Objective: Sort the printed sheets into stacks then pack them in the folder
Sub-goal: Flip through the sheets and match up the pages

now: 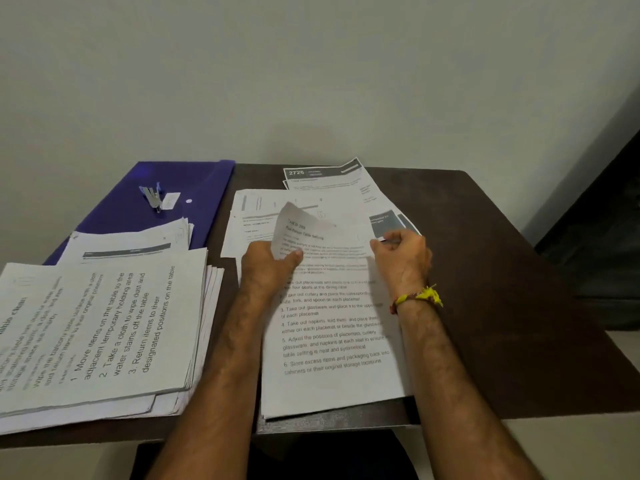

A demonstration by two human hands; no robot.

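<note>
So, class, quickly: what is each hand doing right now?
Left hand: pinches the top sheet at its curled upper edge.
Right hand: pinches the same sheet's upper right edge.

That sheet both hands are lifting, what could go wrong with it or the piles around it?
1. The sheet is curled between the left hand and right hand; it may crease or tear.
2. The near-left stack overhangs the table edge and might slide off.
3. The stapler lies on the folder, and sheets cover the folder's near end, so packing could scatter them.
</note>
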